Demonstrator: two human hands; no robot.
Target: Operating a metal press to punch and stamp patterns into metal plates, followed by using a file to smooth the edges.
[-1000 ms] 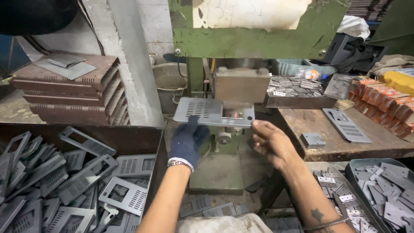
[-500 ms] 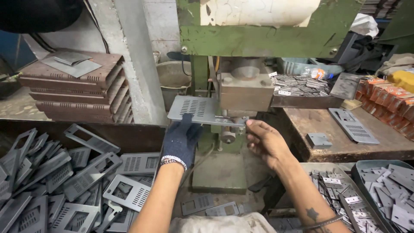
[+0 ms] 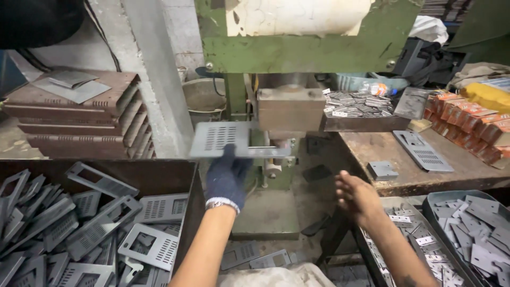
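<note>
Gripping perforated plate (image 3: 220,139), gloved left hand (image 3: 227,178) hides its edge, right hand (image 3: 358,197) blurred

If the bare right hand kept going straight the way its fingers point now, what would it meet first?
The right hand is empty, its fingers pointing up-left toward the press. It would probably first reach the perforated metal plate under the die block; depth is uncertain.

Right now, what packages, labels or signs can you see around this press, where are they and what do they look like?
Small boxes: stacked in a row at the bench's right end, rectangular, orange-red with pale ends.
Yellow package: behind those boxes, soft-looking, bright yellow.
Paper sheet: stuck on the green press frame up top, whitish, torn and stained.
No screens visible.
</note>
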